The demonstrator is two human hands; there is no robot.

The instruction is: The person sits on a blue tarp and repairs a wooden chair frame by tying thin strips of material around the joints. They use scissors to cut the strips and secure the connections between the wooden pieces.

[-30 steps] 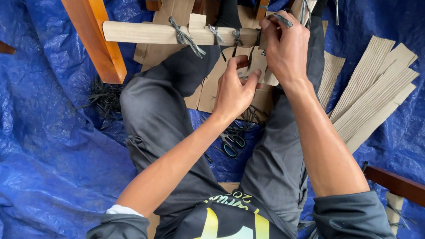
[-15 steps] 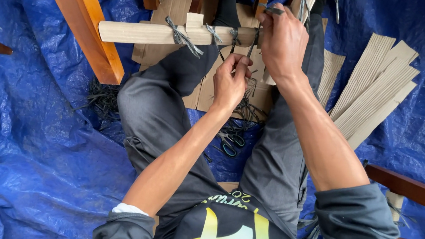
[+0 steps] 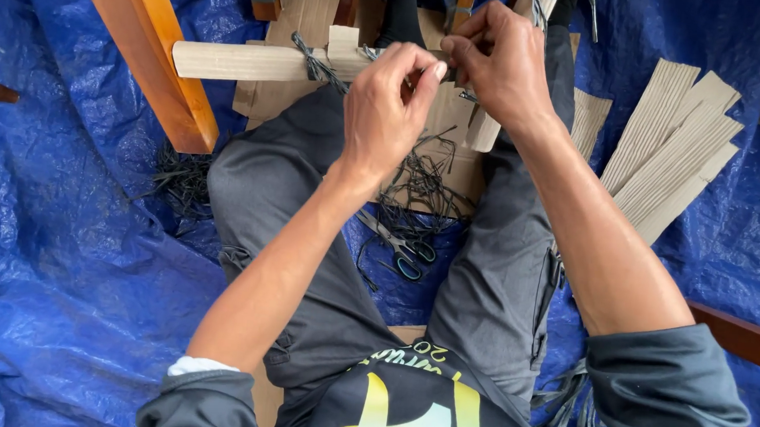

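A horizontal rail wrapped in pale cardboard (image 3: 249,61) runs across the top, bound with dark strap ties (image 3: 312,60). My left hand (image 3: 386,108) reaches up to the rail, thumb and fingers pinched on a thin dark strap (image 3: 448,71). My right hand (image 3: 499,67) meets it from the right and pinches the same strap at the rail. Both hands touch at the fingertips. More cardboard (image 3: 443,121) hangs behind the hands, partly hidden by them.
I sit on a blue tarp (image 3: 61,255) with grey-trousered legs spread. Scissors (image 3: 404,252) lie between my legs among dark strap scraps (image 3: 180,179). An orange-brown wooden leg (image 3: 144,50) slants at left. Corrugated cardboard strips (image 3: 674,152) lie at right, a wooden bar (image 3: 742,337) below them.
My left hand has risen from below the rail up to it and joined the right hand on the strap. The right hand has shifted slightly down and left.
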